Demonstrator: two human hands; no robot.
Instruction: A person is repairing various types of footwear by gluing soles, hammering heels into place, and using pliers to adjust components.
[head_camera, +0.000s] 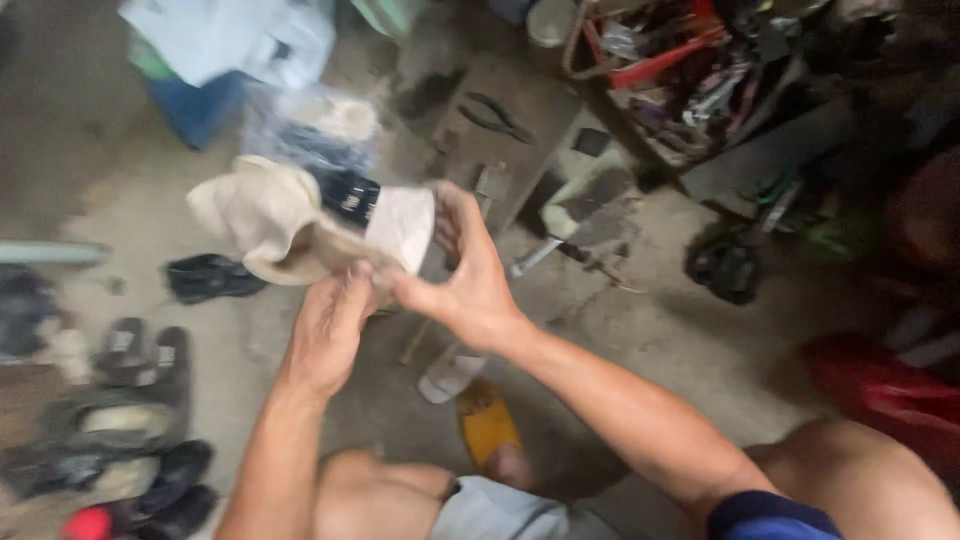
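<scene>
A cream-coloured boot-like shoe (270, 215) with a dark patch on its side is held up in front of me over a concrete floor. My left hand (328, 335) pinches its lower edge from below. My right hand (465, 275) grips the pale flap at the shoe's right end, fingers curled around it. The picture is blurred by motion.
Several dark shoes and sandals (130, 420) lie on the floor at the left. A yellow sandal (488, 420) is on my foot below. Pliers (495, 115) rest on a grey slab, a crate of tools (690, 60) stands at the upper right, a hammer-like tool (560, 245) lies nearby.
</scene>
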